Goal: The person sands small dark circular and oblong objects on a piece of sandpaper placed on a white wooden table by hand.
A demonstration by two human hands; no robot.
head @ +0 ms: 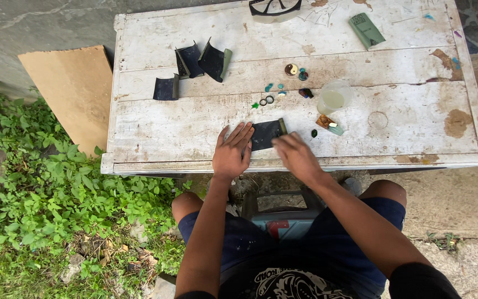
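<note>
Sanding step: left hand [232,152] flat, fingers spread, pinning dark sandpaper sheet [265,134] to tabletop [195,124]; right hand [296,156] blurred, grip unclear. Next: steady strokes.

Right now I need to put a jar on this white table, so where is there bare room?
Bare: the table's left end, below the folded dark sheets, and its right end past the plastic cup. Crowded: the middle, with small rings and stones above both hands.

Bare arms, no gloves. Dark blue shorts [327,243], black shirt [289,282] with white print, black sleeve ends.
</note>
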